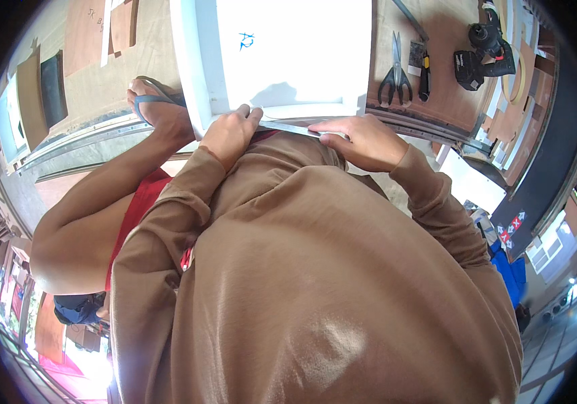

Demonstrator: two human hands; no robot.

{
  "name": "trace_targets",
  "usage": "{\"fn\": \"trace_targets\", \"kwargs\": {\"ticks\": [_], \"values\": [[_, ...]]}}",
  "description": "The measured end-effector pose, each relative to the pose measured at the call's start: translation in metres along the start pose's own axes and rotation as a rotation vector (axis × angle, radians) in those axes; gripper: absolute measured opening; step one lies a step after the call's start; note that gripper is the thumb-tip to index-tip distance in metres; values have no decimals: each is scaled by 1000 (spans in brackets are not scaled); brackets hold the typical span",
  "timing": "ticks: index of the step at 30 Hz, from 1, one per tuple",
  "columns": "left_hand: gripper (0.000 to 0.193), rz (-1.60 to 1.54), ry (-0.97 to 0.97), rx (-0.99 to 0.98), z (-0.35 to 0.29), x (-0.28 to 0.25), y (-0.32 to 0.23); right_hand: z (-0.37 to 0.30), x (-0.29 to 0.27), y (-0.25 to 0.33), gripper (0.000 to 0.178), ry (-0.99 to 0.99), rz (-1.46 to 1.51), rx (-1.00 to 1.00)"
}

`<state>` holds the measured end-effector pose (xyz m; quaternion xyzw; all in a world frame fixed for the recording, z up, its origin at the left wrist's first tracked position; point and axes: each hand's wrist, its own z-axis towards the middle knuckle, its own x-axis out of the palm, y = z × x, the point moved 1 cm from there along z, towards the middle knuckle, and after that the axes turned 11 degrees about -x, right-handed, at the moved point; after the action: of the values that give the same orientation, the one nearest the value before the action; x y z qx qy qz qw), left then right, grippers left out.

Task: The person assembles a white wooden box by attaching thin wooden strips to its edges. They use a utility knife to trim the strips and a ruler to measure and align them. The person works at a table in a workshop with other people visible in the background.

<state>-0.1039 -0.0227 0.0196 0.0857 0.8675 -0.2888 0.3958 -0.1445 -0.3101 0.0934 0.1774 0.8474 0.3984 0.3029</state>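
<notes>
A white open box (199, 81), like a shallow drawer or tray, lies in front of me, with blue marker marks on its inner face. My right hand (366, 140) is closed around the dark handle end of a flat metal file (288, 127), its index finger stretched along the top. The file lies along the box's near edge, pointing left. My left hand (231, 133) is closed over the near left corner of the box, its fingertips beside the file's far end. Whether those fingertips also touch the file is hard to see.
Right of the box on the wooden table lie black-handled scissors (395, 77), a yellow-and-black utility knife (425, 77) and a cordless power tool (484, 57). My bare leg and sandaled foot (153, 101) rest at the left. Wood boards (89, 44) lie at the far left.
</notes>
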Motion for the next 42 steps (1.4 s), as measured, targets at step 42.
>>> {"fn": "trace_targets", "kwargs": {"ticks": [42], "values": [[48,-248,163,-170,17,-23,24,-33,-40,-40,43,-106,-76,40]]}}
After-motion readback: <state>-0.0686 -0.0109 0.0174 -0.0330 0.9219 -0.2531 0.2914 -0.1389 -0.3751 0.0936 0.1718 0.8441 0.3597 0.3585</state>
